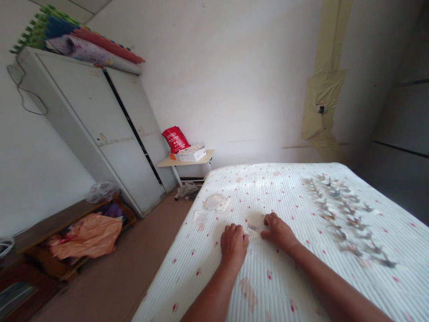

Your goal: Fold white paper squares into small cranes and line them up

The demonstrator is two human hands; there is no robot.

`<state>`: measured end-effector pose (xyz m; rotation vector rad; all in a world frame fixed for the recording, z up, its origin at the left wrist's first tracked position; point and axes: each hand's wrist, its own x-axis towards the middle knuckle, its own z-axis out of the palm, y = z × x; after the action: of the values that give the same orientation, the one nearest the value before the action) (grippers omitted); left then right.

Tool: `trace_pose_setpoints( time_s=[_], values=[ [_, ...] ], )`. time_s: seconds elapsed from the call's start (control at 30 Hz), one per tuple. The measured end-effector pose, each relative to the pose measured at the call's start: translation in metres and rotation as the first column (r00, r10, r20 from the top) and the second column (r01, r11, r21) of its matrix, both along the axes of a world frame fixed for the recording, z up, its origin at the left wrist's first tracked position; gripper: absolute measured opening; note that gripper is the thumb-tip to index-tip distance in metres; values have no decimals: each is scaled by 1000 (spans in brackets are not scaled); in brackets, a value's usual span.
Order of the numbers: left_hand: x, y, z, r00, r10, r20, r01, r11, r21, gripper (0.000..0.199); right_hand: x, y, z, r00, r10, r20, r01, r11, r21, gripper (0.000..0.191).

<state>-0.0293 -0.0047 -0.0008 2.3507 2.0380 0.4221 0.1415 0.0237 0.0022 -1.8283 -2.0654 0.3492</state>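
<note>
On the bed lies a small piece of printed paper (254,226), between my two hands. My left hand (233,245) has its fingers curled at the paper's left edge and appears to pinch it; the fingertips are partly hidden. My right hand (279,231) rests at the right edge of the same paper, thumb and bent fingers apart. Further left is a loose pile of round-looking printed papers (218,202), with a separate printed slip (201,217) beside it. Rows of several small folded paper figures (348,212), blurred, stand on the right side of the bed.
The bed (248,290) has a white ribbed cover with red dots. Beyond its far left corner stands a small table (164,162) with a red bag (176,139) and a white box (193,155). A grey cabinet (100,120) and a low wooden bench (36,232) are on the left.
</note>
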Motion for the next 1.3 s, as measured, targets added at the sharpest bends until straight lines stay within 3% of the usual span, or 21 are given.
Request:
trace_pose_setpoints(
  time_s=[0.5,0.6,0.7,0.8,0.9,1.3],
  values=[
    [0,2,-3,1000,-3,5,3,1000,-4,11,20,8,-3,987,-36,-157,44,998,44,18],
    [0,2,-2,1000,-4,5,4,1000,-1,10,16,2,-4,950,74,-302,-23,986,168,20],
    [1,0,0,1000,1,4,-1,1000,-5,10,5,-5,-5,899,260,-352,-179,952,246,22],
    [1,0,0,1000,-3,11,3,1000,-2,11,-7,-10,-5,915,332,-231,-291,937,192,21],
    [-1,0,-2,1000,-13,24,13,1000,11,11,-12,-11,-5,938,320,-134,-303,944,132,20],
    [-7,5,-2,990,-4,139,7,1000,-16,4,-14,-10,-3,953,257,-159,-255,966,36,19]
  ],
)
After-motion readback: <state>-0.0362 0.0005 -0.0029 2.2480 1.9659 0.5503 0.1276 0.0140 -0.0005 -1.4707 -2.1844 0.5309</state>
